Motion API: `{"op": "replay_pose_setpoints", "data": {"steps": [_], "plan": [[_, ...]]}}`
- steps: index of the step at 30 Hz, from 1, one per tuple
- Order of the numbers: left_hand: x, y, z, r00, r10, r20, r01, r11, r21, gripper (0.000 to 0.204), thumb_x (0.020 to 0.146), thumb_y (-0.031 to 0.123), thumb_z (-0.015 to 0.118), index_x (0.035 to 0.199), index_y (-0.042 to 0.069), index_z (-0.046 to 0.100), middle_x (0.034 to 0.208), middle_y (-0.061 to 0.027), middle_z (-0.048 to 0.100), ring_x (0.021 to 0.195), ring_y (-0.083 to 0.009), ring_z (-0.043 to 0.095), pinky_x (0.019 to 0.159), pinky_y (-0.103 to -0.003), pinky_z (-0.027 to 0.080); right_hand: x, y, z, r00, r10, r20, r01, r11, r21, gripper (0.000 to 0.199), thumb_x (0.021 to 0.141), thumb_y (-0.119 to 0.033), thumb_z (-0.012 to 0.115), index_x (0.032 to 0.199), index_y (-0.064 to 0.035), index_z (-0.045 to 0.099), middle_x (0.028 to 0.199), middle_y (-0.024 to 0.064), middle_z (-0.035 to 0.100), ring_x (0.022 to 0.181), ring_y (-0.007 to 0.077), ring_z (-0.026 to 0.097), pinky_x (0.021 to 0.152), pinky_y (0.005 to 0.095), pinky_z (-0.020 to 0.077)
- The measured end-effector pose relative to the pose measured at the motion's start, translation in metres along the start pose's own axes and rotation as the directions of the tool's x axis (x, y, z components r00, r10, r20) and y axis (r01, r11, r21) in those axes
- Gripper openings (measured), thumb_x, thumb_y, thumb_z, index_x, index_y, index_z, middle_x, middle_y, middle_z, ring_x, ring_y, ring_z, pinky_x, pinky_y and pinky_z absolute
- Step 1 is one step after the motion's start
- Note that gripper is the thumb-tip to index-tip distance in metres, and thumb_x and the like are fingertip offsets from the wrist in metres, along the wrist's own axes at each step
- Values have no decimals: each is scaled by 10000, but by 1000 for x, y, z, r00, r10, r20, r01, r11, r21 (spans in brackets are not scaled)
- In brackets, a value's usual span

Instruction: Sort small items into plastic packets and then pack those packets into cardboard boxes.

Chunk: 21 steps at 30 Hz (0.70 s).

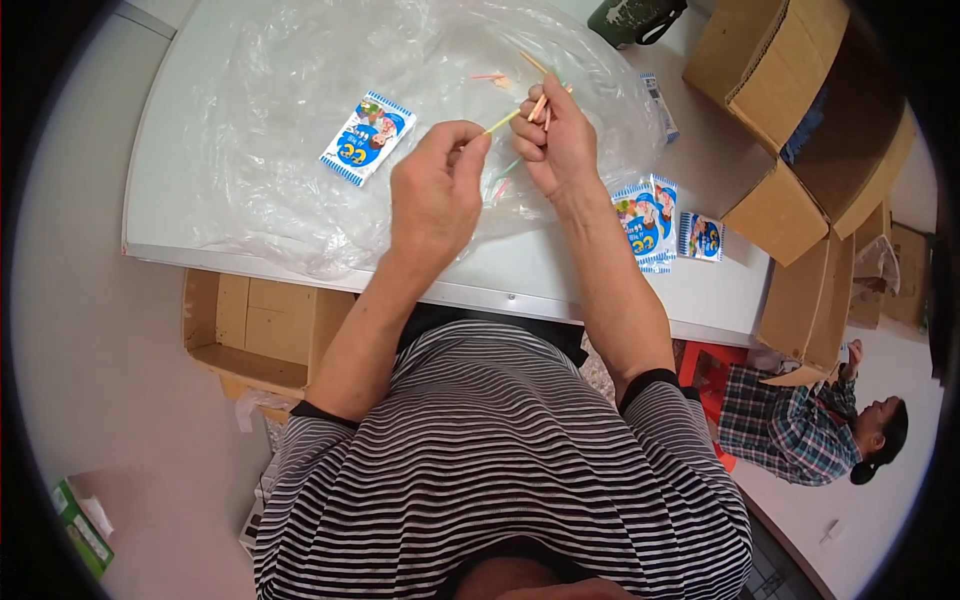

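Over a sheet of clear plastic film (290, 120) on the white table, my left hand (437, 190) pinches one end of a thin yellow-green stick (503, 122). The other end of that stick reaches the fingers of my right hand (565, 150). Closed in my right hand are several thin orange, pink and yellow sticks (538, 107), poking out between the fingers. Beyond the hands a few small pink pieces (490, 77) lie on the film. A blue-and-white packet (368, 138) with a cartoon picture lies left of my left hand.
More blue-and-white packets (648, 222) lie right of my right forearm, with a smaller packet (702, 237) beside them. A dark green mug (630, 20) stands at the back. Open cardboard boxes (780, 75) line the right side. A person in a checked shirt (810, 435) sits at the right.
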<state>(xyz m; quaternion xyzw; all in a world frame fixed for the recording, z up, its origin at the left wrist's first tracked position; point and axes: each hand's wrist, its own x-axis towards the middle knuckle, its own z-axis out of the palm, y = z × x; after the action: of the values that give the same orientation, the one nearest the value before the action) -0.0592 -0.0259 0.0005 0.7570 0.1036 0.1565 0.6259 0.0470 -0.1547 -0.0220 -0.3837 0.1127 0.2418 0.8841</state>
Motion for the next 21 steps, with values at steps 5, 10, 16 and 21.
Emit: {"op": "replay_pose_setpoints", "data": {"steps": [5, 10, 16, 21], "plan": [[-6, -2, 12, 998, 55, 12, -57, 988, 141, 163, 937, 147, 673, 990, -6, 658, 819, -146, 707, 634, -245, 669, 624, -329, 529, -8, -16, 10, 985, -22, 171, -3, 990, 142, 315, 1065, -352, 483, 853, -121, 517, 648, -47, 397, 515, 58, 327, 385, 209, 223], [-9, 0, 15, 934, -269, 235, 311, 936, -166, 173, 957, 150, 657, 990, -20, 664, 838, -91, 718, 653, -141, 653, 578, -282, 512, -7, -13, 5, 986, -87, 143, 56, 977, 207, 327, 1070, -357, 466, 854, -115, 512, 659, -37, 384, 526, 70, 313, 399, 217, 237], [-6, -6, 4, 938, -305, 163, 344, 861, -375, 233, 959, 163, 666, 1059, -46, 687, 859, -84, 716, 675, -94, 646, 565, -221, 503, -8, -10, 13, 961, -265, -77, 272, 958, 91, 354, 1078, -376, 435, 922, -79, 549, 868, 84, 639, 737, 178, 617, 587, 271, 494], [13, 13, 7, 959, -282, 22, 278, 923, -267, 231, 943, 184, 684, 1043, -22, 715, 857, -107, 732, 647, -133, 670, 565, -248, 519, -28, 1, -4, 999, -31, 36, 36, 989, -142, 365, 1083, -371, 421, 1002, -55, 584, 1005, 131, 678, 926, 231, 675, 755, 376, 561]]}}
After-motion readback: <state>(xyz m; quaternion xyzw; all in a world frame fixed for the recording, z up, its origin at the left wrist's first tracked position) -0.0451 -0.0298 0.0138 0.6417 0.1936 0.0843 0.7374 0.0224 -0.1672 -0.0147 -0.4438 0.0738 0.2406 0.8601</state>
